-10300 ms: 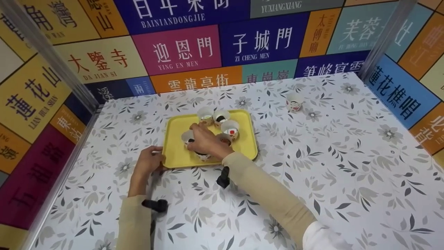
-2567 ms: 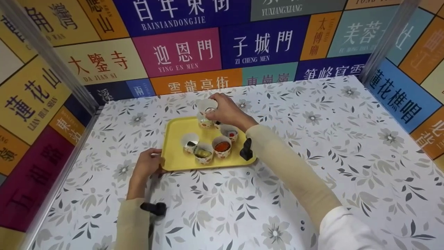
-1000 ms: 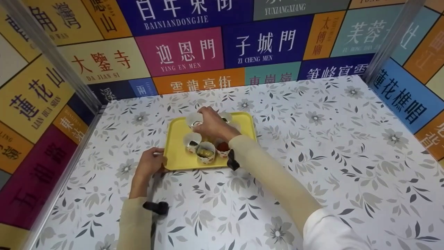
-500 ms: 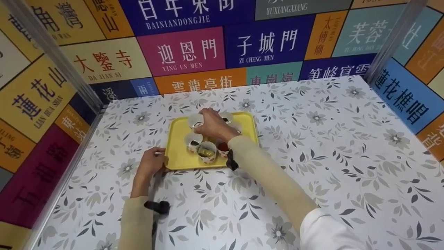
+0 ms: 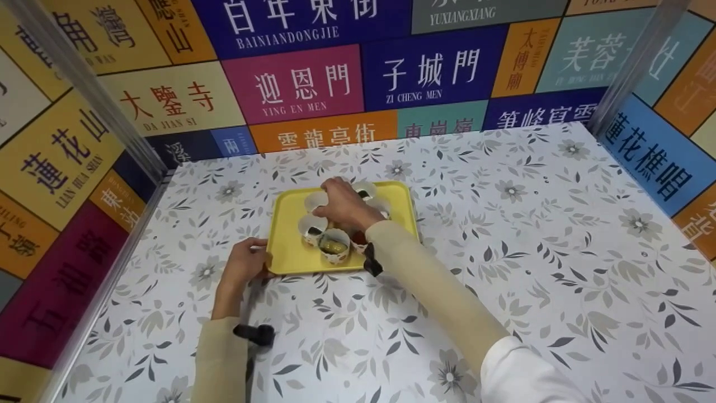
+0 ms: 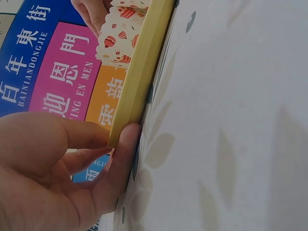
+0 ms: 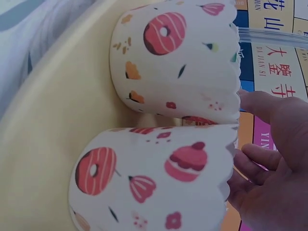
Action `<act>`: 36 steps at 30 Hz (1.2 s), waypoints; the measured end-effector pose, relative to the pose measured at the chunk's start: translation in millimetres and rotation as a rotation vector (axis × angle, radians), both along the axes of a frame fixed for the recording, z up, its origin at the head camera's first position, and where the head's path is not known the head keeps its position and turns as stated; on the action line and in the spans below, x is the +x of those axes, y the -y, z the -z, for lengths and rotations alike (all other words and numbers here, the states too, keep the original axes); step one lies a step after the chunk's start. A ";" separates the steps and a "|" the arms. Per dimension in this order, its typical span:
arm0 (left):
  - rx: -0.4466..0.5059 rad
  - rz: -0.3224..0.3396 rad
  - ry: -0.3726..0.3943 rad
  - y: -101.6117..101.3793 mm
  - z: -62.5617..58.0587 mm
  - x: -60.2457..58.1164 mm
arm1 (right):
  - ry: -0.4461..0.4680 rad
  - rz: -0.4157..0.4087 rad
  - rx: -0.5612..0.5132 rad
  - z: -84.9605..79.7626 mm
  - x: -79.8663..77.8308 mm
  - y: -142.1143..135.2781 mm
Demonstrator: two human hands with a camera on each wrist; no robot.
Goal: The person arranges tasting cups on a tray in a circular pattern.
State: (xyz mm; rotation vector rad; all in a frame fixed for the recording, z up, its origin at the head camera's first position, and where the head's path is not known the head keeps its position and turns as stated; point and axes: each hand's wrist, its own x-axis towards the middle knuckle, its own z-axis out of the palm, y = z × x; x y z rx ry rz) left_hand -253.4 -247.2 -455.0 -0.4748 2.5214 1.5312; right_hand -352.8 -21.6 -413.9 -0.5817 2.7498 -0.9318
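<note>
A yellow tray (image 5: 285, 264) carries several printed paper cups with scalloped rims. My left hand (image 5: 245, 262) pinches its left edge; the left wrist view shows thumb above and a finger below the tray rim (image 6: 137, 82). At the tray's back left, my right hand (image 5: 348, 205) grips a paper cup (image 5: 314, 201) by its right side. Close by are a front cup (image 5: 335, 257) with something yellow-green in it, a left cup (image 5: 306, 237) and a back cup (image 5: 366, 189) with dark contents. Two cups in the right wrist view, one upper (image 7: 192, 62), hide part of that hand (image 7: 284, 159).
A table (image 5: 537, 268) with a leaf-and-flower cover lies under the tray. Colourful panels with Chinese lettering (image 5: 291, 84) stand behind and at both sides. My right forearm (image 5: 430, 285) crosses over the tray's front right edge.
The cup at the back right of the table has left that spot. My right hand held a cup above the tray's back left, then lowered it onto the tray. My left hand stayed.
</note>
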 end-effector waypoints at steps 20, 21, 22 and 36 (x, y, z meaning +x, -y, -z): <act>-0.024 0.009 0.029 -3.7 2.2 -8.1 | 0.066 0.029 -0.142 -17.0 -6.5 -37.4; -0.021 0.012 0.027 -3.3 2.0 -8.0 | 0.078 0.031 -0.158 -17.2 -6.2 -39.6; -0.021 0.013 0.028 -2.7 1.8 -7.8 | 0.092 0.034 -0.170 -17.3 -5.5 -41.9; -0.061 0.117 0.112 18.4 -12.4 -7.8 | 0.043 0.064 -0.181 -25.8 3.5 -69.9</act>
